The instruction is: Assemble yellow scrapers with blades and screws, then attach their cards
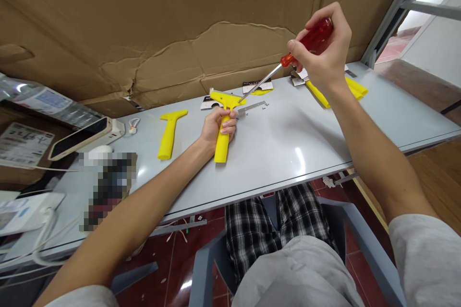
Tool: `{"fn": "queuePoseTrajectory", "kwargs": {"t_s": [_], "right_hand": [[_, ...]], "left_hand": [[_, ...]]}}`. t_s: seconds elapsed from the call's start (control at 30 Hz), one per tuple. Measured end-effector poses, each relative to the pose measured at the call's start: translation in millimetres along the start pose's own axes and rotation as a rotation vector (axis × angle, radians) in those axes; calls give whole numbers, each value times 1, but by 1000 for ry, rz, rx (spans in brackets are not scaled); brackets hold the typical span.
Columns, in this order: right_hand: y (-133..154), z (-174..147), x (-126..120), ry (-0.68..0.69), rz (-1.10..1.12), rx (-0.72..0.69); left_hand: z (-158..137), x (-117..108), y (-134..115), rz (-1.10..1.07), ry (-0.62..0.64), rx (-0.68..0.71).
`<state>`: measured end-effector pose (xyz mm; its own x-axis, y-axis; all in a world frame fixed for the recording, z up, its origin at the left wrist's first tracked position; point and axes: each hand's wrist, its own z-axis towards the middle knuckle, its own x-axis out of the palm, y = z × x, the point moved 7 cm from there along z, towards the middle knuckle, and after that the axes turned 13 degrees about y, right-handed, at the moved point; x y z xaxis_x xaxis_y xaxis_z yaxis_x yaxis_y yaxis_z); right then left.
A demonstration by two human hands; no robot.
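My left hand is wrapped round the handle of a yellow T-shaped scraper, its wide head pointing away from me. In my right hand is a screwdriver with a clear red handle, tilted down to the left. The screwdriver's tip meets the right side of the scraper's head. Just right of that head lie a flat metal strip and several tiny screws. Another yellow T-shaped handle rests on the table to the left of my left hand.
More yellow handles and printed cards lie behind my right forearm. A card sits at the back edge, against a cardboard sheet. On the left are a phone, cables and a plastic-wrapped pack. The grey-white table ends before my lap.
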<state>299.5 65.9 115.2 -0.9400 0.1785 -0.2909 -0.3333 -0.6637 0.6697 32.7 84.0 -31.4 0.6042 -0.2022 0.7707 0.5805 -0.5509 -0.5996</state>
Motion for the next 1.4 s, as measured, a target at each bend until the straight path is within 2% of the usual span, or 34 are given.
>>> {"fn": "queuePoseTrajectory", "kwargs": {"t_s": [0.1, 0.3, 0.4, 0.6, 0.7, 0.87, 0.97, 1.03, 1.2, 1.27, 1.4], "right_hand": [[5, -7, 5, 4, -80, -105], [2, -8, 2, -14, -179, -129], [13, -8, 4, 35, -133, -235], [5, -6, 14, 164, -86, -251], [6, -3, 13, 125, -123, -367], [8, 2, 14, 97, -149, -369], [12, 0, 6, -43, -277, -432], [10, 0, 3, -84, -313, -472], [9, 1, 9, 12, -213, -561], [9, 1, 12, 37, -194, -541], [6, 1, 7, -44, -227, -487]], "left_hand": [[1, -1, 0, 12, -12, 1], [4, -5, 1, -33, -21, -20], [5, -6, 1, -33, -28, -36], [3, -3, -1, -56, -54, -13], [2, -1, -1, -47, -50, -5], [4, -2, -1, -25, -29, -6], [4, -2, -2, -1, -6, 11], [4, -2, -2, 9, -3, 15], [4, -2, -1, -14, -19, 3], [4, -3, -1, -21, -22, -8], [5, -4, 0, -14, -24, -25]]}}
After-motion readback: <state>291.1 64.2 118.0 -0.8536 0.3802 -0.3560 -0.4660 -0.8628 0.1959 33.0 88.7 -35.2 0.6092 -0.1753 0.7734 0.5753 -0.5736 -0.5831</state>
